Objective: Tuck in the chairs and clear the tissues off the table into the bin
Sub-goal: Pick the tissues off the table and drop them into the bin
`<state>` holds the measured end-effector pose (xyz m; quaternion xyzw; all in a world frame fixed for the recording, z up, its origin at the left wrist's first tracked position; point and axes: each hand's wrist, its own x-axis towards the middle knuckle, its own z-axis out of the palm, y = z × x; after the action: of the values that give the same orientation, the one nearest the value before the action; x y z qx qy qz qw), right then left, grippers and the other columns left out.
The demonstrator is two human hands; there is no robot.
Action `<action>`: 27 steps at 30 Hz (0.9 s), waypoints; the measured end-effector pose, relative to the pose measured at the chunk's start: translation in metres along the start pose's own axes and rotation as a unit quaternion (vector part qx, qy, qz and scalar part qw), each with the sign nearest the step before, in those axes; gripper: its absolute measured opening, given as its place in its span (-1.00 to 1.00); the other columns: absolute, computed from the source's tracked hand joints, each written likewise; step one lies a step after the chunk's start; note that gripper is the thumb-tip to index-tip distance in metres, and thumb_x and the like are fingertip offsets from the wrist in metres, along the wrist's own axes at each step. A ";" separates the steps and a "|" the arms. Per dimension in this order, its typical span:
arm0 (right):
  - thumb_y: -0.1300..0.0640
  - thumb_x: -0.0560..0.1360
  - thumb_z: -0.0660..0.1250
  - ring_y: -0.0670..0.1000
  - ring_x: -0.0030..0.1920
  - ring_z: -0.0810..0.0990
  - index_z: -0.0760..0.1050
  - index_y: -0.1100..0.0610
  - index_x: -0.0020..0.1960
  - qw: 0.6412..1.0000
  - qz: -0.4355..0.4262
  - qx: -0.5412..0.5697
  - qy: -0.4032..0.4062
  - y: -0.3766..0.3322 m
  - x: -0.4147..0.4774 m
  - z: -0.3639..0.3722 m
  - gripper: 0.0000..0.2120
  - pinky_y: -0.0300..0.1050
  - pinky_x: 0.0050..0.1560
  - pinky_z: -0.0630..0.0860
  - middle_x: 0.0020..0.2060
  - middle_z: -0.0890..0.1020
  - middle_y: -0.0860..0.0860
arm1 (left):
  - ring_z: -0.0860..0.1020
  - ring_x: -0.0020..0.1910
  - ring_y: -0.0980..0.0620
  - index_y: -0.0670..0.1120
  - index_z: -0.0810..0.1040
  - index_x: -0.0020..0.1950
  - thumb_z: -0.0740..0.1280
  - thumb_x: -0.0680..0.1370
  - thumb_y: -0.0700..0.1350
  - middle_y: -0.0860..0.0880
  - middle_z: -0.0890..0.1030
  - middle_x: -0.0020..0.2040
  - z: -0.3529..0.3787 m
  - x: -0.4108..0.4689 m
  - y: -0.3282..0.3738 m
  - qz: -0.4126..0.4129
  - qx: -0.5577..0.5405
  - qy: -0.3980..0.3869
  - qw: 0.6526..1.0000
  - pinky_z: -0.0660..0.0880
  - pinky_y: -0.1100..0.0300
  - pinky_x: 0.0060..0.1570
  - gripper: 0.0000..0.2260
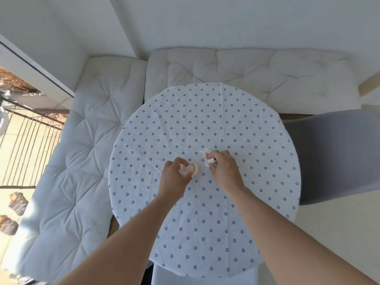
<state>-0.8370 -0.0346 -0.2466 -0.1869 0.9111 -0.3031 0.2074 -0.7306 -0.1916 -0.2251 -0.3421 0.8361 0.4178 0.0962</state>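
Clutching a crumpled tissue (188, 170) in the left hand (174, 175), pinching a second tissue (208, 160) in the right hand (223, 169), both over mid-counter (205, 223); grey chair (337, 155) just beside, at right.

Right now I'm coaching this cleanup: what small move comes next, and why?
Probably lift both hands off the table: the left hand and right hand each already close around a crumpled tissue, and no bin is in view yet.
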 end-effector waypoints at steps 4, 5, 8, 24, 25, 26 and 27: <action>0.23 0.62 0.38 0.12 -0.02 0.58 0.57 0.07 0.16 1.000 0.013 0.005 0.002 -0.007 -0.020 -0.003 -0.86 0.00 -0.03 0.57 0.05 0.54 0.09 | 0.69 -0.04 -0.01 0.10 0.57 0.11 0.49 0.57 -0.03 -0.02 0.59 0.12 -0.012 -0.024 -0.017 -0.010 -0.033 -0.008 0.999 0.45 0.33 -0.49 -0.83; 0.23 0.62 0.38 0.11 -0.02 0.58 0.56 0.07 0.15 1.000 0.013 0.007 0.002 -0.010 -0.027 -0.003 -0.86 -0.02 -0.06 0.57 0.05 0.54 0.09 | 0.71 -0.03 -0.01 0.12 0.56 0.08 0.49 0.56 -0.02 -0.01 0.62 0.13 -0.016 -0.031 -0.022 -0.015 -0.043 -0.010 0.999 0.46 0.30 -0.45 -0.84; 0.21 0.61 0.40 0.09 -0.03 0.59 0.56 0.07 0.15 1.000 0.015 0.023 0.013 -0.022 -0.048 -0.004 -0.86 -0.13 -0.11 0.53 0.04 0.54 0.09 | 0.74 -0.11 0.02 0.08 0.53 0.05 0.49 0.58 0.00 0.02 0.67 0.09 -0.034 -0.057 -0.033 -0.034 -0.079 -0.010 0.996 0.43 0.32 -0.51 -0.84; 0.10 0.62 0.40 0.02 0.04 0.69 0.55 -0.03 0.12 0.996 0.037 0.059 0.047 -0.115 -0.236 0.017 -0.89 -0.05 0.01 0.63 0.08 0.63 0.01 | 0.75 -0.22 0.16 0.19 0.46 0.03 0.48 0.55 0.13 0.05 0.78 0.01 -0.162 -0.230 -0.123 -0.029 -0.131 -0.009 0.991 0.67 0.02 -0.18 -0.79; 0.10 0.62 0.40 0.01 0.03 0.69 0.55 -0.03 0.12 0.997 0.038 0.057 0.047 -0.123 -0.249 0.023 -0.90 -0.08 -0.01 0.62 0.08 0.64 0.01 | 0.76 -0.21 0.10 0.19 0.46 0.03 0.48 0.53 0.15 0.05 0.79 0.00 -0.169 -0.241 -0.136 -0.032 -0.136 -0.009 0.990 0.68 -0.06 -0.12 -0.78; 0.09 0.62 0.40 -0.01 0.02 0.68 0.55 -0.03 0.12 0.997 0.039 0.055 0.045 -0.132 -0.262 0.030 -0.90 -0.10 -0.03 0.61 0.07 0.64 0.00 | 0.76 -0.22 0.06 0.20 0.46 0.02 0.47 0.51 0.16 0.07 0.79 -0.02 -0.176 -0.253 -0.148 -0.034 -0.134 -0.007 0.990 0.69 -0.08 -0.13 -0.78; 0.09 0.62 0.39 -0.01 0.02 0.68 0.56 -0.03 0.12 0.997 0.041 0.052 0.040 -0.140 -0.275 0.039 -0.91 -0.11 -0.06 0.60 0.07 0.65 -0.01 | 0.75 -0.22 0.01 0.19 0.45 0.02 0.46 0.52 0.15 0.08 0.79 -0.03 -0.184 -0.265 -0.158 -0.033 -0.128 -0.003 0.991 0.67 -0.07 -0.17 -0.78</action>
<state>-0.5559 -0.0290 -0.1139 -0.1256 0.9087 -0.3484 0.1924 -0.4060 -0.2676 -0.0907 -0.3779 0.7635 0.5193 0.0679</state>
